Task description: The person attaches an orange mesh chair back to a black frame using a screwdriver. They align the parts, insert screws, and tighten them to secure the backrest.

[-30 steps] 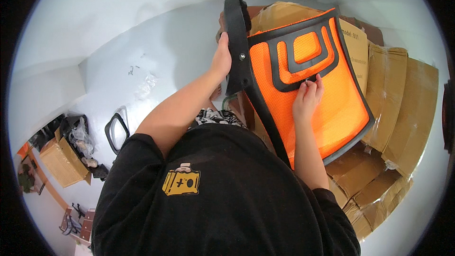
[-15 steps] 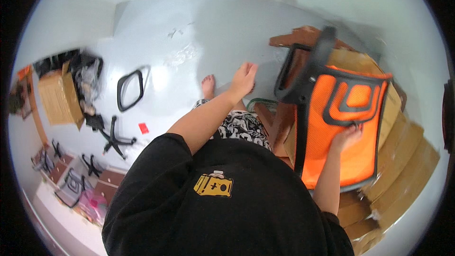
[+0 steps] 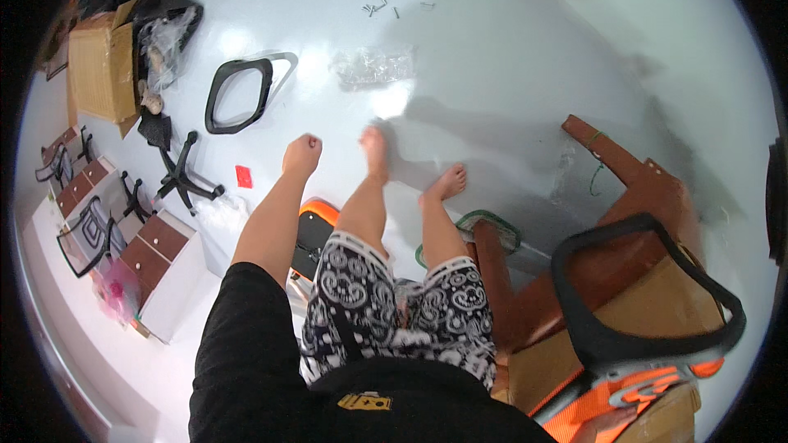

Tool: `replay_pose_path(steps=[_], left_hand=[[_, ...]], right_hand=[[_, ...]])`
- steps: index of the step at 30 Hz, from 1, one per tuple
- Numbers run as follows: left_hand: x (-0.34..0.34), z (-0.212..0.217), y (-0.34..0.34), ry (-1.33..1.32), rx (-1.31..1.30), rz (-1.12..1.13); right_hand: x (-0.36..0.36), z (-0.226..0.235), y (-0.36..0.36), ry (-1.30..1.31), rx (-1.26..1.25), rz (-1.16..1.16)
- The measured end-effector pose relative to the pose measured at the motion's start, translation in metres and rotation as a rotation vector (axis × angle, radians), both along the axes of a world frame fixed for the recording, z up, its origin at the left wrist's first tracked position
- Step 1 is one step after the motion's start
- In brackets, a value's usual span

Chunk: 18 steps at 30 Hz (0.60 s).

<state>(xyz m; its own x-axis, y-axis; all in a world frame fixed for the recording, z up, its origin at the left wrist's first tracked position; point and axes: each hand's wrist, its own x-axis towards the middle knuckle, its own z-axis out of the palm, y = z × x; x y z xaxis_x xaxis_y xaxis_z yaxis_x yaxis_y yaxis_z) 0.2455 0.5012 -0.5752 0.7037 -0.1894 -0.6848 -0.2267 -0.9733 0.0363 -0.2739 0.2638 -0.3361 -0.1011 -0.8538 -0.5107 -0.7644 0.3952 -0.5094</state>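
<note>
My left hand [image 3: 304, 153] is closed in a fist above the floor, left of my bare feet. Whatever its fingers may hold is hidden. At the lower right, my right hand [image 3: 606, 424] lies against an orange mesh chair backrest [image 3: 566, 404], fingers around its grey bracket and partly cut off by the picture's edge. From that backrest a black loop-shaped armrest [image 3: 570, 312] sticks up towards the far side. A similar black armrest [image 3: 211, 102] rests on the floor at the far left. Between my left arm and leg shows a black piece with an orange edge [image 3: 312, 238].
Several screws [image 3: 376, 6] and clear plastic wrap [image 3: 373, 67] lie on the far floor. Leftward are a black star-shaped chair base [image 3: 182, 176], a red packet [image 3: 244, 176], an open cardboard box [image 3: 103, 70] and drawers [image 3: 156, 250]. Brown upholstered furniture [image 3: 636, 189] stands at right.
My view has swung, so the backrest now appears lower right and more floor shows. My left hand has moved left, away from the backrest. My right hand stays at the backrest.
</note>
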Motion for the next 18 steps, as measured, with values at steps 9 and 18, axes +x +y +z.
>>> replay_pose_path(steps=[9,18], left_hand=[[0.119,-0.196,-0.185,-0.226,-0.249,-0.114],[0.171,-0.282,-0.234,-0.368,-0.094,-0.222]], right_hand=[[0.199,-0.469,0.125,0.732,0.151,0.439],[0.164,-0.529,0.141,0.433,0.107,-0.139]])
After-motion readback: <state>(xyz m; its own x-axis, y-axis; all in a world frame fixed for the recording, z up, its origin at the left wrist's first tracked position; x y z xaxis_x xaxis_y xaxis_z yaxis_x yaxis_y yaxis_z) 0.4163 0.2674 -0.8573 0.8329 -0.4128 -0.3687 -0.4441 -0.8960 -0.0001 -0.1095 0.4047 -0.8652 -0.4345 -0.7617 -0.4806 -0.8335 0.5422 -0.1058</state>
